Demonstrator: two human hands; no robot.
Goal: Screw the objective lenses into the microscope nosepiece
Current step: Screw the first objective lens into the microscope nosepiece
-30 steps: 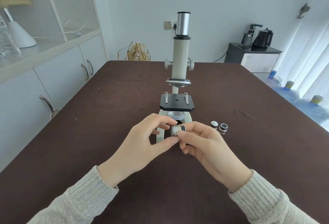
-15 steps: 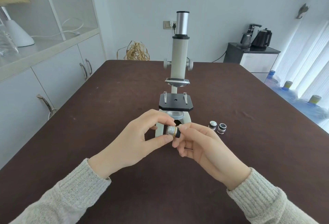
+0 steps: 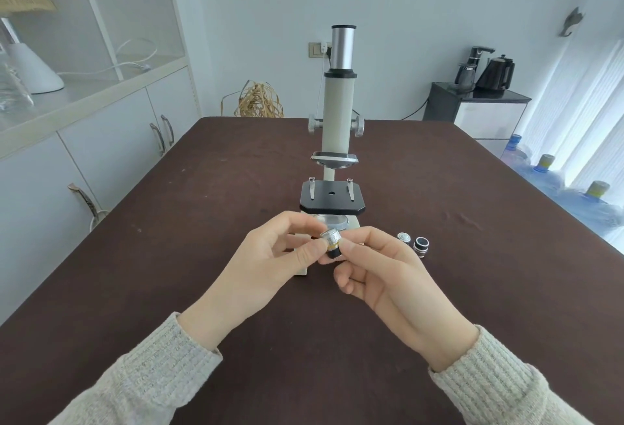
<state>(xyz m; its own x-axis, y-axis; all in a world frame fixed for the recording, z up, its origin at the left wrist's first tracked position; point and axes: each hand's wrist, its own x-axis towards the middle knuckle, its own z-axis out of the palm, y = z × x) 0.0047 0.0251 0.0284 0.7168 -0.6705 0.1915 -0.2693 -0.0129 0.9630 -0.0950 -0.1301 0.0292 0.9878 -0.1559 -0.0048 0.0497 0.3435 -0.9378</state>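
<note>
We pinch the small silver-and-black objective lens [image 3: 331, 243] between left hand [image 3: 270, 266] and right hand [image 3: 388, 276], its axis tilted, silver end uppermost; the grey metal nosepiece [image 3: 334, 159] sits straight ahead and higher, above the black stage [image 3: 332, 196], equally near either hand.

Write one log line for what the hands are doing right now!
stage: pre-mount | both hands: left hand and right hand pinch one objective lens | two spare lenses: on table | nosepiece: empty
</note>
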